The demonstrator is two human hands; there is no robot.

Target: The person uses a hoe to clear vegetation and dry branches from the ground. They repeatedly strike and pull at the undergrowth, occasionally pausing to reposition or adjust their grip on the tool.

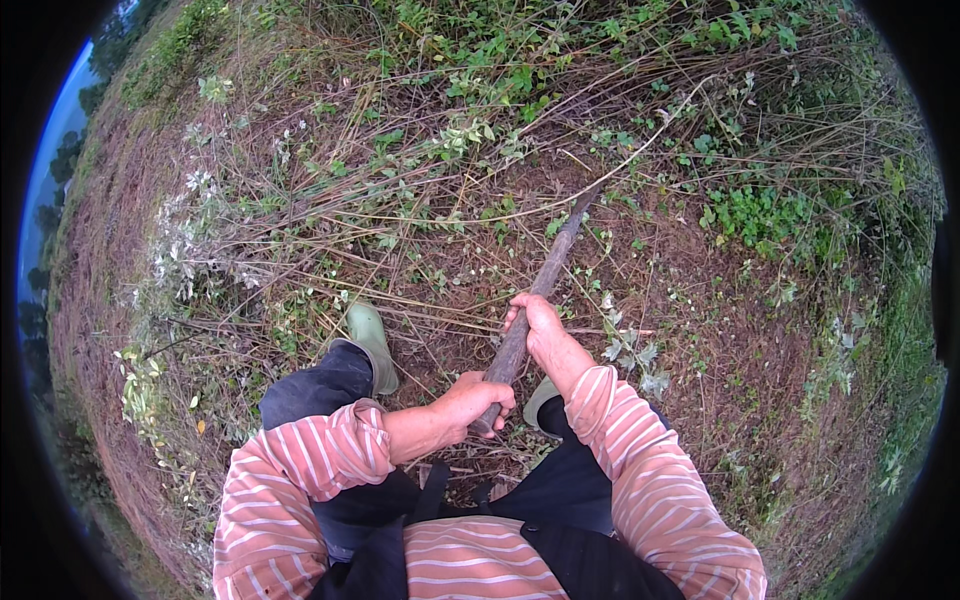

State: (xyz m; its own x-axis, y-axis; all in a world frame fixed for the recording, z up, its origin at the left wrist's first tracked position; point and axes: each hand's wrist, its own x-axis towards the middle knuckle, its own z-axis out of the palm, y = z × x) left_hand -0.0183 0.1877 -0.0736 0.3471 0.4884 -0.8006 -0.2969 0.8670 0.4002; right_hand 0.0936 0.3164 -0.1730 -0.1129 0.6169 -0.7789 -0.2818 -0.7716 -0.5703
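Observation:
A long, dark wooden handle [555,262] slants away from me, up and to the right. Close to its near end, my left hand [474,405] is wrapped around it. Farther along the shaft, my right hand [538,322] grips it as well. The far end of the handle reaches the ground among dry stems, and whatever is fixed there is hidden or too dark to make out. A long pale stalk [630,161] crosses over the handle near that end.
Cut stems [352,217] lie across the ground to the left. Green undergrowth [517,75] grows thickly ahead, with a leafy clump [757,214] at the right. My green rubber boots [371,341] stand on brown soil [667,262] and litter. Whitish leaves [180,247] show at left.

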